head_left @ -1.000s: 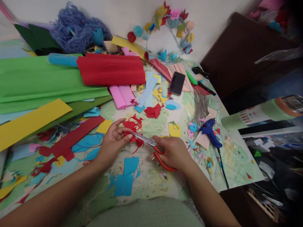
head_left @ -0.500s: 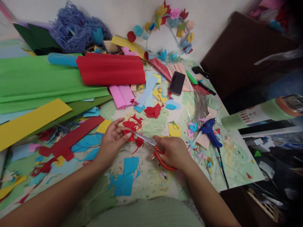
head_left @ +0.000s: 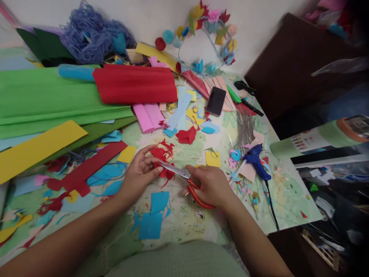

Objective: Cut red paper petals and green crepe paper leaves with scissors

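My right hand (head_left: 210, 185) is wrapped round the orange handles of a pair of scissors (head_left: 180, 171), whose blades point left. The blades look nearly closed, and their tips reach the fingers of my left hand (head_left: 141, 169). Between thumb and fingertips that hand pinches a small piece of red paper (head_left: 162, 172), mostly hidden by the fingers and blades. Just beyond lie red paper scraps (head_left: 165, 149) in a loose pile. Red paper petals (head_left: 186, 135) rest farther back. Blue paper squares (head_left: 150, 226) lie nearer to me.
Rolled red paper (head_left: 135, 84) and green sheets (head_left: 43, 96) cover the back left. A phone (head_left: 216, 101), a bundle of wires (head_left: 244, 125) and a blue glue gun (head_left: 257, 161) lie right. A green bottle (head_left: 314, 137) overhangs the right edge. A flower wreath (head_left: 211, 27) leans on the wall.
My left hand has shifted slightly to the right along the scissor blades, and the red piece at its fingertips has moved a little. My right hand stays almost in place.
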Demonstrator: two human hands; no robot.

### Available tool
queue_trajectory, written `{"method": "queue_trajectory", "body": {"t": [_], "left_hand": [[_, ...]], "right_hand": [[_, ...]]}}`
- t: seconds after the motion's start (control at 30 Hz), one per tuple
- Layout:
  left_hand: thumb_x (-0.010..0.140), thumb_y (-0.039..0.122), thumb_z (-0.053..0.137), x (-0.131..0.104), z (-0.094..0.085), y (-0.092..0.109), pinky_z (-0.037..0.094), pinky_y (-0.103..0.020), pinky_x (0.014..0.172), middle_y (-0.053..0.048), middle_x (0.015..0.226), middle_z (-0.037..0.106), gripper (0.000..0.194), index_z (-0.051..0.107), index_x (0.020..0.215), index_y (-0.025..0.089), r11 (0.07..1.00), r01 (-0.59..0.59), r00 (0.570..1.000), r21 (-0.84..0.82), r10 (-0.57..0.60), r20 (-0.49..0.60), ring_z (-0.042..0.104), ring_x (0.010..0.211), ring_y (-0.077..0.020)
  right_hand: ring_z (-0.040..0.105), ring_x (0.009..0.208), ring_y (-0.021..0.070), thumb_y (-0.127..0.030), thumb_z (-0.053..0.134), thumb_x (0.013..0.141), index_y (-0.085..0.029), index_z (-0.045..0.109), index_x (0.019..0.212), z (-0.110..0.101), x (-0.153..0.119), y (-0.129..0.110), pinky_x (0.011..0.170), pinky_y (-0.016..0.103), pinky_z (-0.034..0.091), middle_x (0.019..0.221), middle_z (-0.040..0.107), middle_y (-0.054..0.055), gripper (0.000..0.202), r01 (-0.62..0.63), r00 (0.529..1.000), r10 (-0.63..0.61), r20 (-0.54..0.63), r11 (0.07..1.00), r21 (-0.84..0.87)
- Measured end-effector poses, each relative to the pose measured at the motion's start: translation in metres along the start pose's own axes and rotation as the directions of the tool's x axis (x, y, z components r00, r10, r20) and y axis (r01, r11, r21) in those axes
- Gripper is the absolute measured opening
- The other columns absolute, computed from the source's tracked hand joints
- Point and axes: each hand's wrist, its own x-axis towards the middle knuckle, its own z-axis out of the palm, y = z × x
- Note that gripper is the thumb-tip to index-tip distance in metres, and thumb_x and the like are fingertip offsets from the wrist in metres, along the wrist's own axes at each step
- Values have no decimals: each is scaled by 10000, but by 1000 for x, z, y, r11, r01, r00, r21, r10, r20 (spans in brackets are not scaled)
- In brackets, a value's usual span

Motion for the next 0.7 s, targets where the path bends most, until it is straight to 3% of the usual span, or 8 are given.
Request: {"method": "queue_trajectory", "body": {"t": [0.7], "left_hand": [[749, 147, 674, 0, 1, 2, 441, -163, 551, 65, 729, 587, 562, 458, 1258, 251, 994, -17, 999, -109, 12, -49, 553, 589, -59]], "right_hand": [[559, 603, 145, -582, 546, 818, -223, 616, 1115, 1, -1, 1, 546, 249, 228, 671, 644, 1, 471, -18, 1000, 18, -22, 1000, 16]]}}
